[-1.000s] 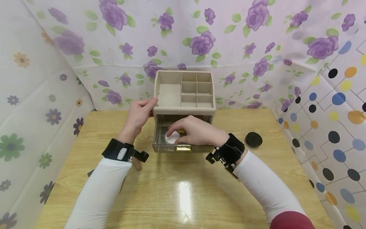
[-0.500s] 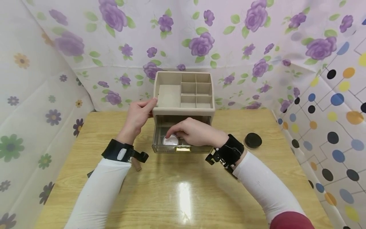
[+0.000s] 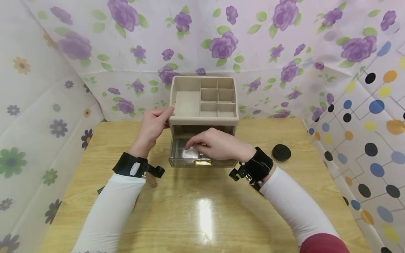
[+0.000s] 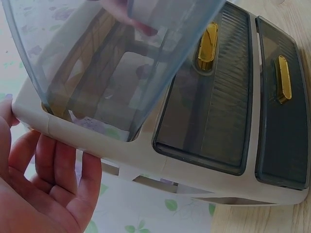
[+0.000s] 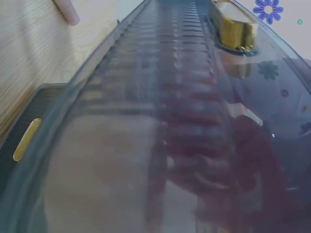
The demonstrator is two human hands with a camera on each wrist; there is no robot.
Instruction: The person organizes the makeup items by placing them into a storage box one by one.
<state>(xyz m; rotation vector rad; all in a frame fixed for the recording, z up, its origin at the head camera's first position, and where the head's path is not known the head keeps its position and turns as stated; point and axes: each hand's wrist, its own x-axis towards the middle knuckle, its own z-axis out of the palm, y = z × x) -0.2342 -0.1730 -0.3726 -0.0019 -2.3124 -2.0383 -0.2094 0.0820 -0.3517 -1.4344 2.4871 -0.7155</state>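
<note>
A floral cloth (image 3: pixel 202 56) with purple roses hangs behind the desk (image 3: pixel 177 218), with other patterned cloths at both sides. Light shines off the bare wood near the front. At the rear of the desk stands a beige organizer (image 3: pixel 204 121), its top divided into one long compartment on the left and six small ones on the right. White sleeves (image 3: pixel 110 211) cover both forearms, and a dark red cuff of cloth (image 3: pixel 324 243) shows above the right one. The see-through top drawer (image 3: pixel 183 162) is pulled out; the left wrist view shows two closed smoked drawers (image 4: pixel 204 111) below it.

The left hand (image 3: pixel 152 126) has a holding grip on the organizer's left side, thumb on the rim and fingers bent against the wall. The right hand (image 3: pixel 218 144) reaches into the drawer; its index finger is bent down at the white disc (image 3: pixel 190 153), but whether the grip pinches it cannot be told. Black bands (image 3: pixel 257 164) circle both wrists.

A round black-topped container (image 3: pixel 281 153) sits on the desk, right of the organizer. A brownish stick (image 3: pixel 152 180) lies beside the left wrist. The white disc is inside the drawer, behind its front and left of the gold handle (image 3: pixel 203 162).
</note>
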